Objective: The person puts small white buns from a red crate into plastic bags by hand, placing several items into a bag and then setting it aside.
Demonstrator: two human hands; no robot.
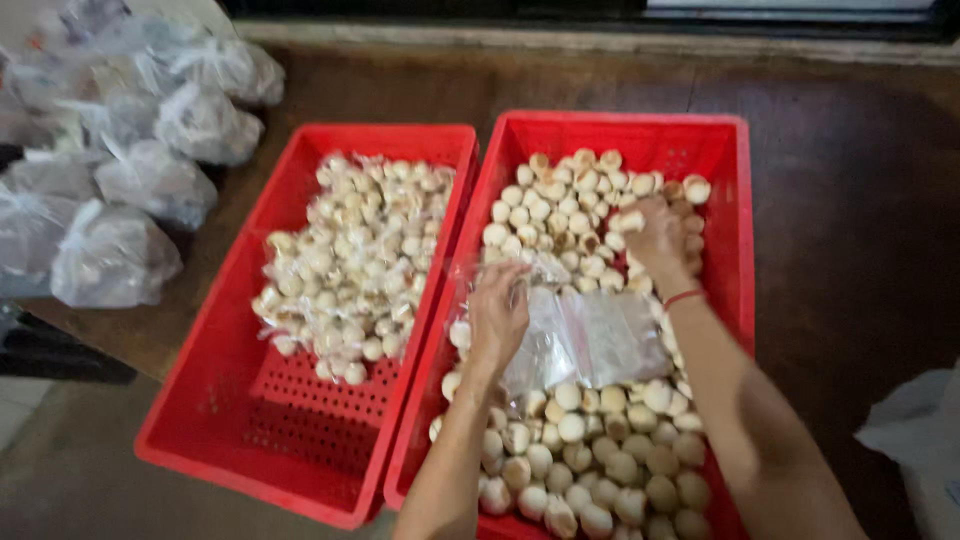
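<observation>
Two red plastic crates stand side by side on a dark wooden table. The right crate [735,200] is full of small round pale buns [600,460]. My left hand [497,315] grips the edge of a clear plastic bag [600,340] that lies on the buns. My right hand [655,232] reaches into the far pile and closes on a bun there. A red band circles my right wrist. The left crate [250,420] holds several small clear packets of buns [355,260].
Several knotted clear plastic bags [120,180] filled with goods are piled at the table's left end. Something white [915,430] lies at the right edge. A wall ledge runs along the far side.
</observation>
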